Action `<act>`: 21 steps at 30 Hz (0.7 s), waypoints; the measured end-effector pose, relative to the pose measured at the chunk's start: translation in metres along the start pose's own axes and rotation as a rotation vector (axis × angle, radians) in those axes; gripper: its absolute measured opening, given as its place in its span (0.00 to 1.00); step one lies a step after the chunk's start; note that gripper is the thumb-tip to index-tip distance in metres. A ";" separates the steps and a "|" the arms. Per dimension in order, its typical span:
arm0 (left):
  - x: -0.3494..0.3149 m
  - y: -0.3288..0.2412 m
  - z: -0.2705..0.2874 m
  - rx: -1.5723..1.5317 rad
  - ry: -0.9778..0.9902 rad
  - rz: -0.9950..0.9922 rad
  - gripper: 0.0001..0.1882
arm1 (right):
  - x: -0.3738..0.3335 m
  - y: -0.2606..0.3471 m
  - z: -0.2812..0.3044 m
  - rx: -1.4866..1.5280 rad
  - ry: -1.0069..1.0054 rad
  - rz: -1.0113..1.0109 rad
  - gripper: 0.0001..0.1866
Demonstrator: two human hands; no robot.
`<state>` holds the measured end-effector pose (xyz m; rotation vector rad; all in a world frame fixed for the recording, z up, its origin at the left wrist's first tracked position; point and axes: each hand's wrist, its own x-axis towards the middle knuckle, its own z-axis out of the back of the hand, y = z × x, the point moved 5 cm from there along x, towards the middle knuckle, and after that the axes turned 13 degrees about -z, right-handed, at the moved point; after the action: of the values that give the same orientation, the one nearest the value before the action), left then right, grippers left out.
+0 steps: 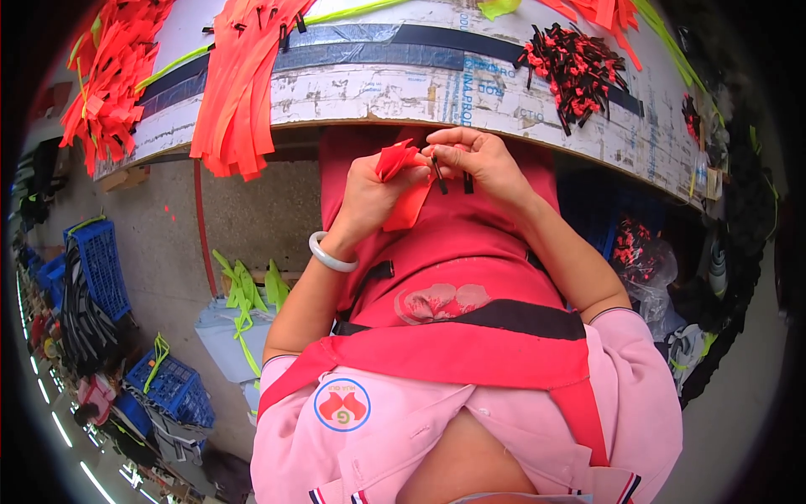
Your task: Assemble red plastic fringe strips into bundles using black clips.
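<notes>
Close together over my red apron (453, 277), just below the table edge, my two hands work at chest height. My left hand (368, 195) is closed around an orange-red fabric strip (406, 208), which folds over the fingers and hangs beneath them. A pale bangle circles that wrist. The fingertips of my right hand (494, 170) pinch a short black strip (439, 176) beside the fabric. Another black end dangles under the right fingers. How the black piece and the fabric meet is hidden by the fingers.
Across the worn white table (353, 97), long orange-red strips (235, 101) hang over the edge, with a larger bundle (117, 84) farther left. A heap of short black-and-red pieces (573, 74) lies at the right. Blue crates (172, 388) stand on the floor at left.
</notes>
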<state>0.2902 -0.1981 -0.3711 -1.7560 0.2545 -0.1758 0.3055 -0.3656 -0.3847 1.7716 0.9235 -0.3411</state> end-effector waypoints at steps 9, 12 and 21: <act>-0.003 0.004 -0.002 -0.128 0.009 0.012 0.06 | 0.011 -0.018 -0.005 0.296 0.148 -0.107 0.16; -0.003 0.004 0.000 -0.161 -0.017 0.031 0.06 | 0.012 -0.018 -0.005 0.303 0.168 -0.122 0.16; -0.008 0.006 0.009 -0.093 -0.016 0.000 0.07 | 0.004 -0.012 -0.010 -0.251 -0.024 0.028 0.13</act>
<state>0.2848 -0.1884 -0.3791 -1.8485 0.2544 -0.1519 0.2979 -0.3534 -0.3915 1.5454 0.8833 -0.2172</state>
